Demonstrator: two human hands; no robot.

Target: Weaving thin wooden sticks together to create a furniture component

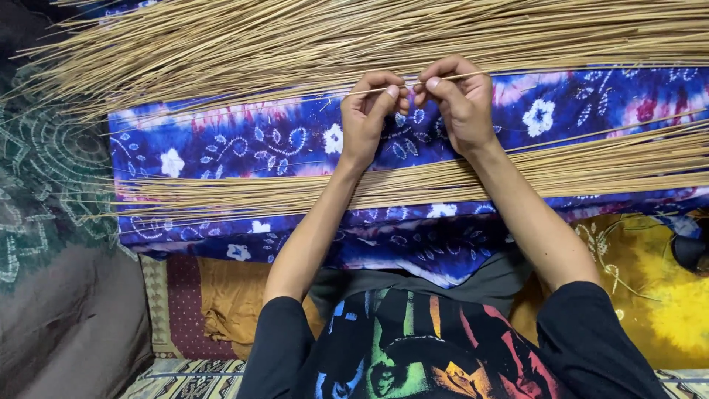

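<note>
Above the blue flowered cloth (244, 144), left hand (365, 111) and right hand (458, 100) pinch 1 thin stick (443, 78) between them.

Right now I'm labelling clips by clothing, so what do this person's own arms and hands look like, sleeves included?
Both arms are bare from the upper arm down. The left hand and right hand wear no gloves, and no rings, watch or bracelets show. Short black sleeves cover the upper arms; they belong to a black T-shirt with a multicoloured print in green, blue, orange and red on the chest.

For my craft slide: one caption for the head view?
Both hands, left and right, pinch one thin stick over blue cloth.
</note>
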